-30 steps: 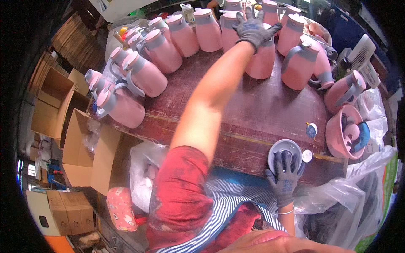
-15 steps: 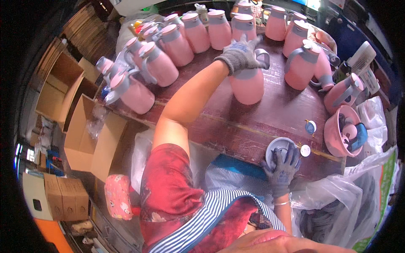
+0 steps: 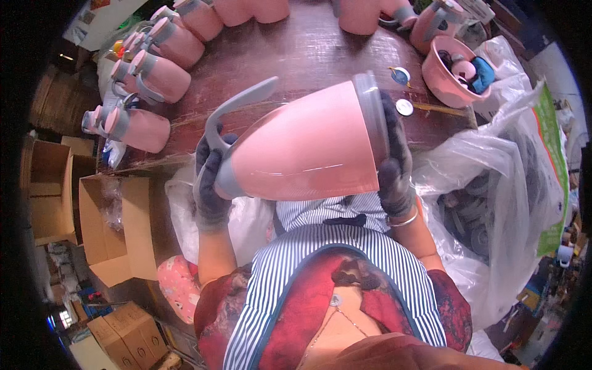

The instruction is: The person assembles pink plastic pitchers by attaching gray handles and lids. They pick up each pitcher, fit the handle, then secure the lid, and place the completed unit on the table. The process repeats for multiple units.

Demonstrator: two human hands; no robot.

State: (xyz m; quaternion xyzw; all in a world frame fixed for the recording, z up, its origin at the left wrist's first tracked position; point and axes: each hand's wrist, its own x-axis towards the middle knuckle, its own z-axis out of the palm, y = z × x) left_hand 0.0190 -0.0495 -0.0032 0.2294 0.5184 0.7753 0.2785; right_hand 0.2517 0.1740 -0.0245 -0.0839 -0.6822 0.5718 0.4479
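While the left hand, gloved in dark grey, is closed around the narrow grey end of the pink jug beside its grey handle, the right hand, also gloved, presses flat on the grey base cap. Held sideways, the jug sits between both hands above the front edge of the wooden table. More pink jugs stand along the far side.

Left hand palm hidden behind pink jug; right hand mostly covered by grey base cap; jug mouth faces away, unseen; far jugs cut off by top edge; pink bowl contents unclear; tabletop front edge hidden.
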